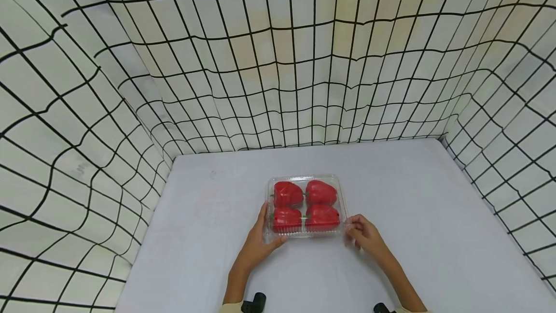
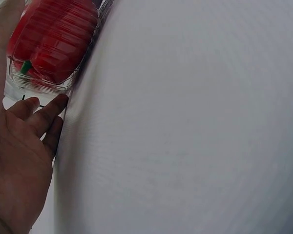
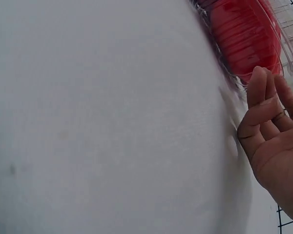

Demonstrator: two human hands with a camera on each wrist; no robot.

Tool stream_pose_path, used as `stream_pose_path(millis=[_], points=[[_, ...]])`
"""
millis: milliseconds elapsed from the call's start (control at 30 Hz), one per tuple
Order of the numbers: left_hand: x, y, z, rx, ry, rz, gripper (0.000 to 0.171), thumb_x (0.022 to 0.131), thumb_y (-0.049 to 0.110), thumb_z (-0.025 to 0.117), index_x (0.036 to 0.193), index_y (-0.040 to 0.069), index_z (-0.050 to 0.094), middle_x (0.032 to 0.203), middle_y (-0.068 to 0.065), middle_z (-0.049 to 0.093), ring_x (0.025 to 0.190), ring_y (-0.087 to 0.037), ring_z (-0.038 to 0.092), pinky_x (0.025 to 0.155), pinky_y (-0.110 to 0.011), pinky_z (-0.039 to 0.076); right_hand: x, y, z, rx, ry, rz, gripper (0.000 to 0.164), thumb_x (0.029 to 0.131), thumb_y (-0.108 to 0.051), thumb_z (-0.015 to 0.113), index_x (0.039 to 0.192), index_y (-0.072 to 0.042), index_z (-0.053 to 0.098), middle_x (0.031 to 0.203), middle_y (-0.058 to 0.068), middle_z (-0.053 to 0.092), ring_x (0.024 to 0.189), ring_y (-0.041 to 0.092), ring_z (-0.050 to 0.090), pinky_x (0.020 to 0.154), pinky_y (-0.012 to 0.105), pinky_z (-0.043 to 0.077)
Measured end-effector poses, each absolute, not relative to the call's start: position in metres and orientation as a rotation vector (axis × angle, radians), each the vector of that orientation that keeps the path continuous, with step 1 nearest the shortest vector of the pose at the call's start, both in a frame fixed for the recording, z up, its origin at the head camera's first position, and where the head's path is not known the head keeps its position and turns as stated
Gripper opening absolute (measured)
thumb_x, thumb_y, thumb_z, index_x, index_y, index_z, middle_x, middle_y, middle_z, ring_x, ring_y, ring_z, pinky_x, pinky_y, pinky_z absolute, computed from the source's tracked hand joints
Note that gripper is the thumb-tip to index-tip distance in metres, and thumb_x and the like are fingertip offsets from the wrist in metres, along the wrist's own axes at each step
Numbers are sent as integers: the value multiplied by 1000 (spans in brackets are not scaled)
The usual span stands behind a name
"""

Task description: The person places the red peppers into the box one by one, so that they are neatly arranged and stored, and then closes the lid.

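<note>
A clear plastic clamshell container (image 1: 342,205) with several red bell peppers (image 1: 321,192) inside lies on the white table, its lid down over them. My left hand (image 1: 256,248) rests against the near left corner, fingers extended along the left side and thumb by the front edge. In the left wrist view, its fingertips (image 2: 61,99) touch the container's wall below a pepper with a green stem (image 2: 26,67). My right hand (image 1: 364,235) is at the near right corner, fingers bent, pinching the rim. Bent fingers (image 3: 256,114) meet the plastic edge in the right wrist view.
The white table (image 1: 208,216) extends around the container on all sides. Black netting (image 1: 299,81) over pale walls rises along the table's back, left and right edges. A dark wrist camera mount (image 1: 256,302) is strapped to each forearm.
</note>
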State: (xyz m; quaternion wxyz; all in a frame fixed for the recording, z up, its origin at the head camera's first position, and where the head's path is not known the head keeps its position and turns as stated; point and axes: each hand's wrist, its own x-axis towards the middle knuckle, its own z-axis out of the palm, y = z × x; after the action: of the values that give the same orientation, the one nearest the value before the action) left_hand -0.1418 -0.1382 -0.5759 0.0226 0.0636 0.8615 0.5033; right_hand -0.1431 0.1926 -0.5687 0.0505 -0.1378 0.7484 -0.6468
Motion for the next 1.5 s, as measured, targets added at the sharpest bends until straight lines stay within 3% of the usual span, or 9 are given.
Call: stream_pose_path(millis=[167,433,500,600,767,833,967,1067,1500], points=[[-140,-139,-576,206,2663,1558,106,78,50,75,158,31,9,162,-6,25,149,-34,23,112,-66,30,-139,189,-567,-150,2142,-1917,28,100,-13,52,87,11,54,71,3,61,58,6,51,46,19,41],[-140,-138,-574,217,2657,1554,105,79,49,75,157,34,7,163,-4,24,150,-33,23,112,-65,29,-137,192,-569,-110,2035,-1986,32,100,-12,51,92,18,48,74,-1,60,65,5,55,56,18,49],[-140,-140,-573,257,2659,1578,97,84,44,72,158,31,10,163,-5,24,149,-33,24,113,-62,31,-138,192,-570,-81,2015,-1989,30,100,-13,50,91,15,50,74,0,60,66,7,56,56,19,48],[-137,-146,-573,307,2678,1645,78,92,31,65,157,26,22,160,-7,30,143,-34,38,110,-54,41,-138,192,-571,-60,2002,-1982,25,100,-14,50,90,9,55,75,0,61,67,8,56,55,20,47],[-130,-151,-573,339,2644,1798,55,96,17,60,149,19,42,128,-7,58,111,-20,61,93,-30,55,-136,192,-573,-50,2004,-1972,28,101,-17,48,91,7,58,76,1,63,67,9,56,54,19,45],[-130,-151,-571,337,2562,1872,53,97,14,60,147,16,44,108,-7,61,95,-16,62,84,-24,55,-135,193,-572,-53,2013,-1980,32,102,-18,48,91,10,58,75,2,63,66,9,55,53,18,44],[-131,-150,-566,322,2347,2037,52,97,2,55,146,8,42,85,-20,57,74,-17,58,72,-24,56,-135,193,-571,-75,2030,-1993,37,102,-20,47,93,14,57,74,2,62,64,8,53,52,18,44],[-132,-148,-563,294,2258,2119,53,95,-6,52,145,4,41,80,-27,53,70,-17,54,71,-25,56,-136,191,-571,-80,2035,-1992,37,103,-21,48,92,13,58,74,2,62,63,7,53,52,17,44],[-134,-150,-565,210,2237,2169,48,92,-7,52,138,3,44,76,-26,53,69,-20,57,68,-24,55,-136,185,-567,-111,2025,-1998,42,103,-21,48,96,20,55,74,0,61,64,6,51,51,18,42]])
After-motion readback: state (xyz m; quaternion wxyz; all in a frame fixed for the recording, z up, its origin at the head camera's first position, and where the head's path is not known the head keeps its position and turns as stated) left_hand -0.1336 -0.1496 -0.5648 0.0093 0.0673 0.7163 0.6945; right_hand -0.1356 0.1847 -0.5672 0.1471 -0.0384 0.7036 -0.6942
